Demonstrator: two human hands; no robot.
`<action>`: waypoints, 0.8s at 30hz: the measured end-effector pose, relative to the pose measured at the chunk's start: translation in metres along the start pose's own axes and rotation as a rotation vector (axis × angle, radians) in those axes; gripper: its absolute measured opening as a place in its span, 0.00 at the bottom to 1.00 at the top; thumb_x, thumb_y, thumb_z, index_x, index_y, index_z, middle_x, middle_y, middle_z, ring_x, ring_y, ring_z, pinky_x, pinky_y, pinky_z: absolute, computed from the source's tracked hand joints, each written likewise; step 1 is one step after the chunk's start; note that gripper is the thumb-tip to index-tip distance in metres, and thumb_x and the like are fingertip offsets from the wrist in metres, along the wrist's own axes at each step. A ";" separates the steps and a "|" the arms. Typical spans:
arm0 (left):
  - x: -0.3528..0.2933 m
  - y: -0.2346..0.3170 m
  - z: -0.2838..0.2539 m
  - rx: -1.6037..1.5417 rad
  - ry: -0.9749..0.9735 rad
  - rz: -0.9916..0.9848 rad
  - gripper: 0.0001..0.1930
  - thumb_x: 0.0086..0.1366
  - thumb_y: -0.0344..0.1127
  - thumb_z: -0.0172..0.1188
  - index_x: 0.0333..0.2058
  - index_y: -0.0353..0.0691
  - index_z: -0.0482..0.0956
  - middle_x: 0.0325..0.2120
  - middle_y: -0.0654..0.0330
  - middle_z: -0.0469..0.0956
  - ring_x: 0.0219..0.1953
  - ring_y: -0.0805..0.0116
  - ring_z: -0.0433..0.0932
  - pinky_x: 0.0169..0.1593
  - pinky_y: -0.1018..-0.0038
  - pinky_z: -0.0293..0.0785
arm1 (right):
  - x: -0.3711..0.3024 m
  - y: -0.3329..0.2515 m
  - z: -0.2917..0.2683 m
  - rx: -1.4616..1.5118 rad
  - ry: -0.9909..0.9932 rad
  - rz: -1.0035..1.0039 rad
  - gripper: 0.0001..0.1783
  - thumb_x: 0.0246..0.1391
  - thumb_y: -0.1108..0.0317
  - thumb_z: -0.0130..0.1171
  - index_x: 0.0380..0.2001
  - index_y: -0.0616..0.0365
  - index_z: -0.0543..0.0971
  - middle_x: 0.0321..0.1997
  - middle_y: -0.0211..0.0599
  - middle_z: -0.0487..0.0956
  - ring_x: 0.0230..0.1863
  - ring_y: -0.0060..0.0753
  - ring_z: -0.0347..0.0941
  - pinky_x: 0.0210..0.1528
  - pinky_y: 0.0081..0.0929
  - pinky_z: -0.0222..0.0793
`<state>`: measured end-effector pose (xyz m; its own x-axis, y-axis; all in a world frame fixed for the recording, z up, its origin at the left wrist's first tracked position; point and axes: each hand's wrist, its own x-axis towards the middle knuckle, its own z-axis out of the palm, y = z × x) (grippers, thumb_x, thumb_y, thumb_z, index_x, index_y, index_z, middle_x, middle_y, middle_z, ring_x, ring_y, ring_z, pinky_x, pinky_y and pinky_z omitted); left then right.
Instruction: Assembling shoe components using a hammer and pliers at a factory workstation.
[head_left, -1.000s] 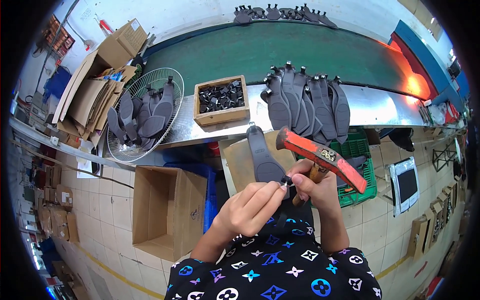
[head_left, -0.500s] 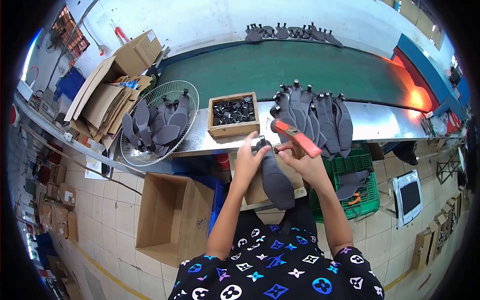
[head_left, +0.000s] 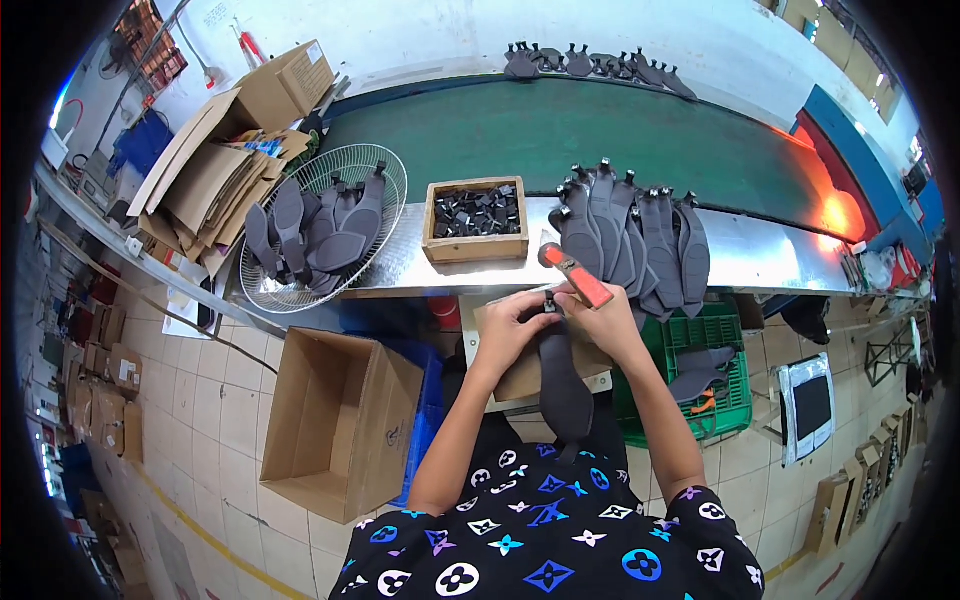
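Observation:
A dark grey high-heeled shoe sole [head_left: 566,390] points toward me, its heel end up at the far side and its toe near my shirt. My left hand [head_left: 512,328] grips the heel end, thumb and fingers closed around it. A small black heel piece [head_left: 550,303] shows at the top, between both hands. My right hand [head_left: 608,322] is closed on a red-orange hammer [head_left: 590,287], held slantwise above the work, while its fingertips touch beside the heel. Part of the grip is hidden by the hand. Beneath lies a light brown work block [head_left: 520,378].
A wooden box [head_left: 476,250] of small black pieces stands on the metal bench. Grey soles fill a wire basket [head_left: 392,255] at left; more soles [head_left: 607,225] stand in a row at right. Behind runs a green conveyor belt [head_left: 450,135]. A cardboard box [head_left: 325,420] and green crate [head_left: 738,400] flank me.
Both hands have drawn together at the heel end. The sole has swung more upright and slightly right, and the hammer has tilted more steeply.

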<state>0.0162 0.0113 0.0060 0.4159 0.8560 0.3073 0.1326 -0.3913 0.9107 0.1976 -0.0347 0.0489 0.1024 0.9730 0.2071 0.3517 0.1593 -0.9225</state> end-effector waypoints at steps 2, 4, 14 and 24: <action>-0.002 0.003 0.001 0.009 0.020 0.019 0.15 0.56 0.34 0.71 0.40 0.31 0.83 0.36 0.54 0.84 0.37 0.63 0.83 0.43 0.72 0.77 | -0.001 0.004 0.002 0.015 0.005 -0.009 0.11 0.56 0.70 0.65 0.39 0.66 0.82 0.31 0.45 0.84 0.33 0.31 0.81 0.40 0.28 0.74; -0.004 0.002 0.001 0.019 0.040 0.035 0.15 0.57 0.34 0.71 0.40 0.31 0.83 0.35 0.54 0.84 0.36 0.63 0.83 0.43 0.72 0.76 | -0.004 0.004 0.002 0.031 0.008 -0.017 0.10 0.56 0.70 0.65 0.39 0.67 0.81 0.31 0.45 0.83 0.33 0.33 0.81 0.39 0.28 0.73; -0.004 0.001 -0.004 -0.122 0.013 -0.012 0.18 0.57 0.32 0.71 0.45 0.32 0.82 0.36 0.53 0.84 0.38 0.66 0.83 0.45 0.72 0.77 | -0.006 -0.015 -0.004 -0.211 -0.121 -0.304 0.12 0.48 0.73 0.66 0.38 0.63 0.81 0.41 0.42 0.80 0.40 0.49 0.79 0.42 0.34 0.74; 0.000 -0.001 -0.002 -0.089 -0.064 0.000 0.13 0.58 0.29 0.68 0.42 0.32 0.84 0.36 0.58 0.85 0.36 0.75 0.80 0.41 0.77 0.77 | -0.023 -0.037 0.000 -0.215 0.032 -0.030 0.11 0.55 0.69 0.65 0.41 0.62 0.81 0.35 0.45 0.82 0.36 0.37 0.82 0.41 0.31 0.74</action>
<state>0.0142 0.0120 0.0058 0.4725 0.8317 0.2916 0.0535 -0.3573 0.9325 0.1825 -0.0632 0.0788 0.1166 0.9620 0.2469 0.5451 0.1458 -0.8256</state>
